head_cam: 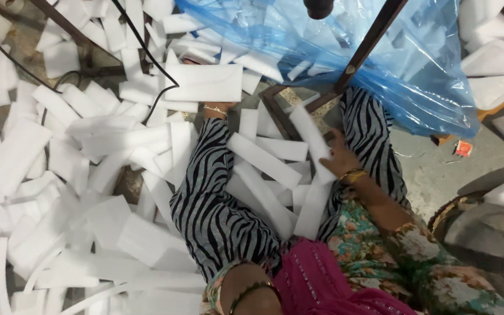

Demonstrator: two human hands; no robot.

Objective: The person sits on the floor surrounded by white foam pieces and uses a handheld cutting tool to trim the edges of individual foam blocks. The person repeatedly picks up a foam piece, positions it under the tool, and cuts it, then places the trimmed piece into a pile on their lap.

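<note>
Right hand, grip clamped on white foam strip, centre frame | left hand: grip unseen, cannot tell | risk: strip likely to snap against metal stand.

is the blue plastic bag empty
No, the blue plastic bag holds white foam strips that show through it.

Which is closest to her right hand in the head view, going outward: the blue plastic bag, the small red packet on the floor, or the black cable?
From the right hand:
1. Blue plastic bag, just above and to the right, stuffed with white pieces.
2. Small red packet, farther right on the bare floor.
3. Black cable, far off at upper left, over the white foam strips.
</note>
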